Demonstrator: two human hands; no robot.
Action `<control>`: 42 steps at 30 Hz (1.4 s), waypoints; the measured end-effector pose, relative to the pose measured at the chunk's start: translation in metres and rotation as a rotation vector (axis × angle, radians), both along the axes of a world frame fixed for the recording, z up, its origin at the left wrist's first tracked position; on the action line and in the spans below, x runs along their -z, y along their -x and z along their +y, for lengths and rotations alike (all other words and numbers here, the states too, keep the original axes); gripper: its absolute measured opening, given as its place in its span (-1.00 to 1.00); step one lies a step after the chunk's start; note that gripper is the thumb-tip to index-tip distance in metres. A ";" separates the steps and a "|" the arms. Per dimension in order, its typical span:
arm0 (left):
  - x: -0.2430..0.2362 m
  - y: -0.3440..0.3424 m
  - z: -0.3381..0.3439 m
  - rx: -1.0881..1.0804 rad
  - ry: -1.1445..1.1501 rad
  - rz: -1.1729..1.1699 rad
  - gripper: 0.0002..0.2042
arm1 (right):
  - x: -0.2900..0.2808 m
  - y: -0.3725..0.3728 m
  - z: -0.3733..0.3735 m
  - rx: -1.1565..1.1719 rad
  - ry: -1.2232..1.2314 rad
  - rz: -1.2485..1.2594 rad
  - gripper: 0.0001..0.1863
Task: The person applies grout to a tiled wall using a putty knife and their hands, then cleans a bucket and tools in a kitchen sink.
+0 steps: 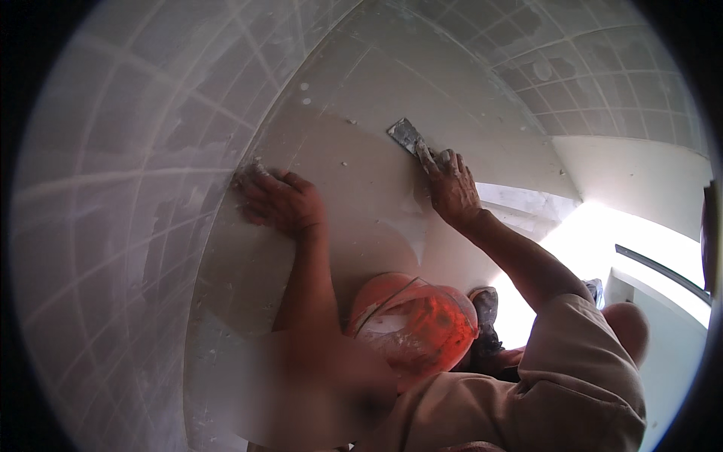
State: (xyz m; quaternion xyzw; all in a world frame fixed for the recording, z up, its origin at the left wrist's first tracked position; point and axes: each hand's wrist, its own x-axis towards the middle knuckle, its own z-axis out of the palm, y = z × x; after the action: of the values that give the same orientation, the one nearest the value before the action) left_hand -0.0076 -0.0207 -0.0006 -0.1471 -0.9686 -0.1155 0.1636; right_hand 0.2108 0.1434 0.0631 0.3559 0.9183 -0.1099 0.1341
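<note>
My right hand [455, 190] is wrapped round a putty knife [404, 134], its fingers smeared with pale paste. The flat, grey-stained blade points up and left, over a broad smooth grey surface [361, 181]. At the left edge of that surface, where it meets a tiled wall [128, 166], my left hand [282, 200] is closed with curled, paste-coated fingers. What they hold, if anything, is hidden. Below and between my arms stands an orange-red bucket [444, 320] with a thin wire handle and whitish residue inside.
Tiles with pale joints [602, 83] continue at the upper right. Bright light comes through an opening [602, 226] on the right, crossed by a dark strip [663, 273]. A dark shoe [486, 313] is just right of the bucket. Small pale specks dot the grey surface.
</note>
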 end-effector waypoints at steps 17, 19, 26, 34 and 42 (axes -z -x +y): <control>-0.074 -0.031 -0.274 -0.070 -0.771 -0.714 -0.75 | -0.026 0.157 -0.007 -0.156 -0.004 -0.057 -0.72; -0.081 -0.054 -0.356 -0.265 -0.437 -0.491 -0.69 | -0.017 0.161 0.014 -0.171 -0.158 -0.132 -0.68; -0.005 -0.172 -0.602 -0.786 0.332 -0.369 -0.51 | 0.024 0.185 0.156 -0.422 -0.470 0.073 -0.66; 0.002 -0.189 -0.594 -0.802 0.263 -0.232 -0.38 | 0.009 0.225 0.075 -0.777 -0.353 0.124 -0.67; -0.002 -0.189 -0.584 -0.811 0.226 -0.261 -0.38 | 0.011 0.230 -0.066 -1.062 -0.244 0.244 -0.54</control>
State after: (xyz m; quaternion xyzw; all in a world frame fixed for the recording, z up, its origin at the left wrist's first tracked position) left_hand 0.1817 -0.6047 0.0011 0.2437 -0.9672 0.0471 0.0548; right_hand -0.0190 0.0777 0.0522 -0.1578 0.9864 0.0393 0.0218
